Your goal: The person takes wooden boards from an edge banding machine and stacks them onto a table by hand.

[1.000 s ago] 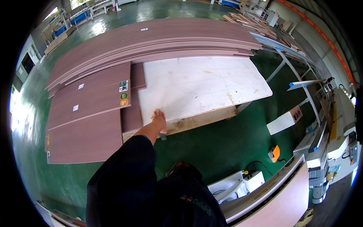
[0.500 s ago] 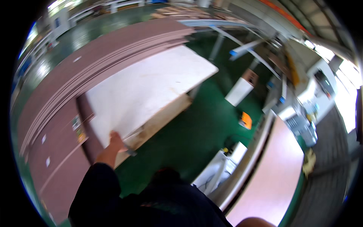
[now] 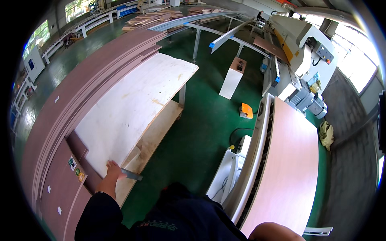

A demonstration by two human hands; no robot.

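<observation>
My left hand (image 3: 113,175) rests on the near corner of a white worktable (image 3: 136,96), fingers stretched out, with nothing visible in it. Beside it, a grey metal piece (image 3: 132,174), seemingly the table's leg, slants down past the lower wooden shelf (image 3: 161,130). Stacked brown boards (image 3: 92,72) lie along the table's left side. Another brown board (image 3: 60,188) with stickers lies left of my left arm. At the bottom right, bare skin of my right hand or forearm (image 3: 275,231) overlaps the near end of a pinkish panel (image 3: 289,160); its fingers are hidden.
Green floor (image 3: 181,156) separates the worktable from the machine bed (image 3: 251,160). An orange foot pedal (image 3: 246,111) and a tall white box (image 3: 232,80) stand there. A large machine with a control panel (image 3: 324,53) stands at the right. Farther off is a metal roller frame (image 3: 227,38).
My view has turned to the right and sharpened, so the worktable and boards appear farther left. My left hand stays at the table's near corner. More bare skin shows at the bottom right.
</observation>
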